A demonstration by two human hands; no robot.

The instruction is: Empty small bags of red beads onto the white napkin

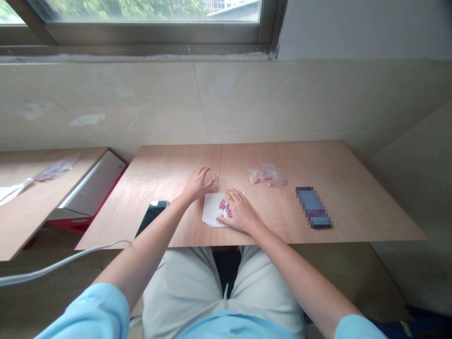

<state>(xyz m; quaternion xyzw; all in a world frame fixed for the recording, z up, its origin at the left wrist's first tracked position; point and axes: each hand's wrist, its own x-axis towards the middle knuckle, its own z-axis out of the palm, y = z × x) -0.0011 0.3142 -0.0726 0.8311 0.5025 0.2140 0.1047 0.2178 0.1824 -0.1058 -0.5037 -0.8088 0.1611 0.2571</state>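
Note:
My left hand (197, 185) is curled at the fingertips around a small clear plastic bag (213, 182), which stands at the hand's far side. My right hand (240, 212) lies flat on a white paper sheet (212, 210), fingers spread, just beside a cluster of small pink pills (224, 208). Its fingers hide part of the sheet. Farther right, several clear plastic bags (267, 174) lie together on the wooden table (282, 160), with pink pills inside them.
A dark phone (151, 215) lies near the table's front left edge. A pixelated phone-like object (313, 207) lies to the right. On the left are a second wooden board (35, 212), a white box (95, 183) and a white cable (60, 262). A tiled wall rises behind the table.

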